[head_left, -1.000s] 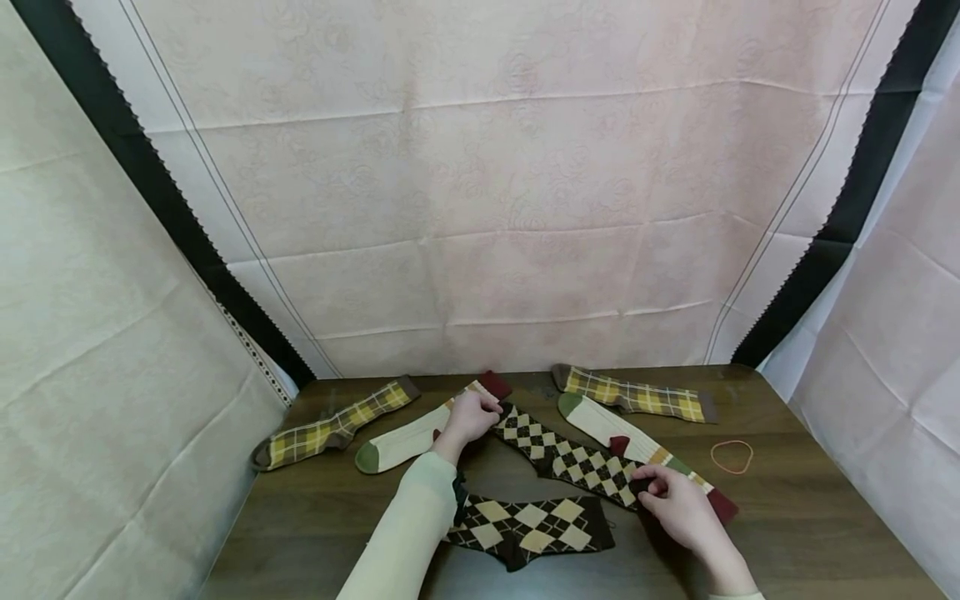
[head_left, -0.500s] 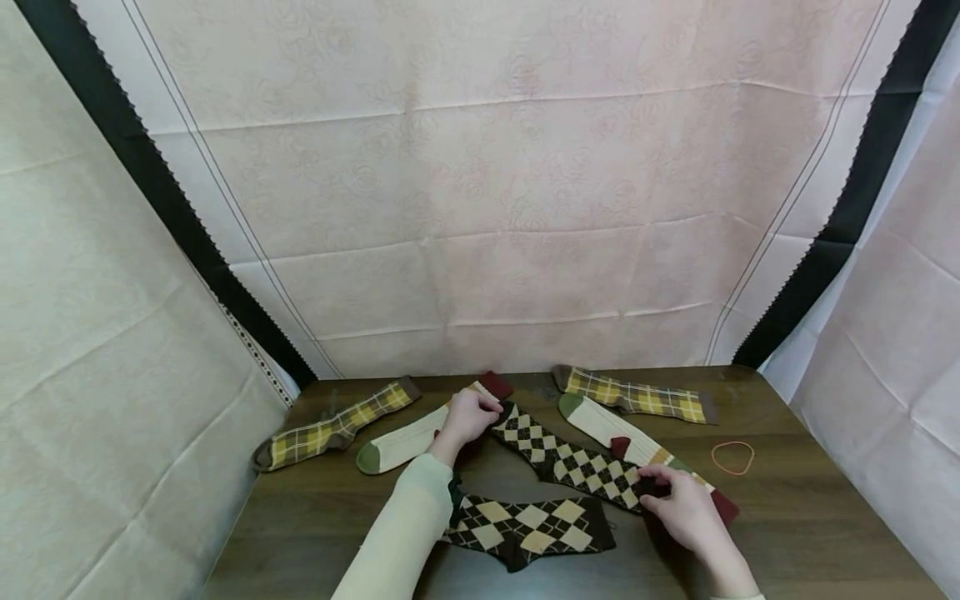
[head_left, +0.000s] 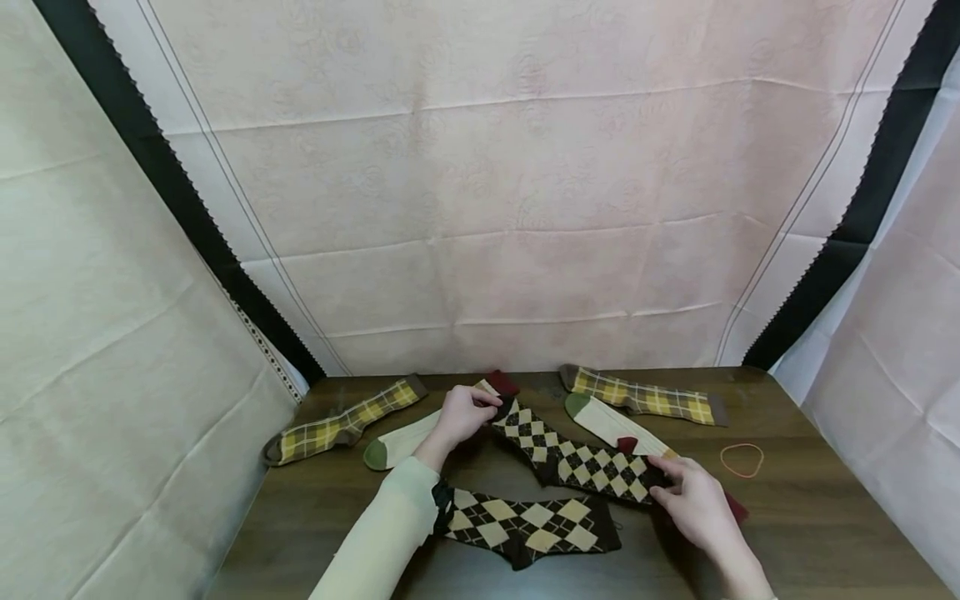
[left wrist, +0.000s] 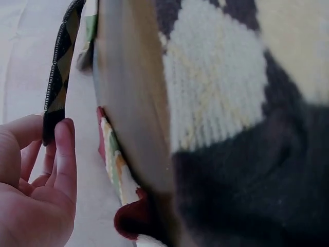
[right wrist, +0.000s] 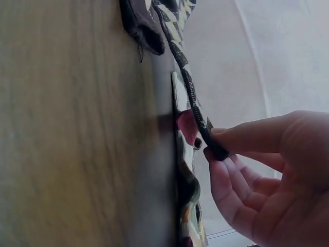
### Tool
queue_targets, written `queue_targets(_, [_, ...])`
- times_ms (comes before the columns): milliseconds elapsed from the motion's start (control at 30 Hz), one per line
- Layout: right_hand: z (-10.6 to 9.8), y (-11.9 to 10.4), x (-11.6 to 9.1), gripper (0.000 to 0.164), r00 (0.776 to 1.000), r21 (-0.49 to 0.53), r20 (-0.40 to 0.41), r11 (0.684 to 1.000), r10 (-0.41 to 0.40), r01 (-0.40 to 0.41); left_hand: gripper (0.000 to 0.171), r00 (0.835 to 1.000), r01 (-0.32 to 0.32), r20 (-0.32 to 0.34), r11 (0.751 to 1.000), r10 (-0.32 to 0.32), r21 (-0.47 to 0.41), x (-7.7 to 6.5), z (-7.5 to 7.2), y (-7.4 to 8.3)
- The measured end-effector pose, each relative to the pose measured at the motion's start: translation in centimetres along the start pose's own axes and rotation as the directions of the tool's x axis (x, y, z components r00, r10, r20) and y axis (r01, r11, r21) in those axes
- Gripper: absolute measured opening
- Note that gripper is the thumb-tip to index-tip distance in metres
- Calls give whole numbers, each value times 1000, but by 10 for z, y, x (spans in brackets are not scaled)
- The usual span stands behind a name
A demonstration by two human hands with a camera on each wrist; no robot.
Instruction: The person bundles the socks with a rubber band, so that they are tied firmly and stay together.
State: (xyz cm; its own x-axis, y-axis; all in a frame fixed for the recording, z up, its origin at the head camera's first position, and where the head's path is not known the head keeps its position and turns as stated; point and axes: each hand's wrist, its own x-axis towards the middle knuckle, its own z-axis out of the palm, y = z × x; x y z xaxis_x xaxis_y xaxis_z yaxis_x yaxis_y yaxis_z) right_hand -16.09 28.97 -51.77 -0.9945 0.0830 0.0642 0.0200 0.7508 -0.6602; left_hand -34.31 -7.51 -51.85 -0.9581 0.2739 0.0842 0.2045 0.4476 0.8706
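A black-and-cream argyle sock (head_left: pixel 581 462) stretches slantwise between my two hands, raised above the table. My left hand (head_left: pixel 459 421) pinches its dark far-left end, and my right hand (head_left: pixel 697 504) pinches the dark near-right end. In both wrist views thumb and fingers meet on the fabric, and the sock shows edge-on. A second argyle sock (head_left: pixel 532 527) lies flat nearer the front, partly behind my left sleeve. Close beyond my hands lie two white socks with green toes and dark red heels, one at left (head_left: pixel 408 437) and one at right (head_left: pixel 611 422), each partly covered.
Two yellow plaid socks lie farther out, one at left (head_left: pixel 345 425) and one at the back right (head_left: pixel 645 397). An orange rubber band (head_left: pixel 742 460) rests on the wooden table (head_left: pixel 810 517) at right. Pale fabric walls (head_left: pixel 525 250) rise behind and on both sides.
Both hands have lifted the argyle sock slightly, and it now covers more of the right white sock. The whole head view has shifted a little. The other socks lie as before.
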Motion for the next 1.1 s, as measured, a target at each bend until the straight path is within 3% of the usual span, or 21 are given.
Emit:
queue_targets(333, [-4, -4, -1, 47, 999, 1, -22, 1000, -30, 30, 12, 999, -36, -11, 997, 35, -69, -13, -11, 1])
queue_targets(700, [-8, -9, -3, 46, 999, 58, 11, 997, -51, 50, 12, 999, -36, -20, 982, 33, -187, -48, -28, -8])
queue_targets(1100, [-1, -14, -5, 50, 991, 215, 121, 976, -65, 38, 18, 995, 77, -34, 956, -90, -282, -96, -45, -21])
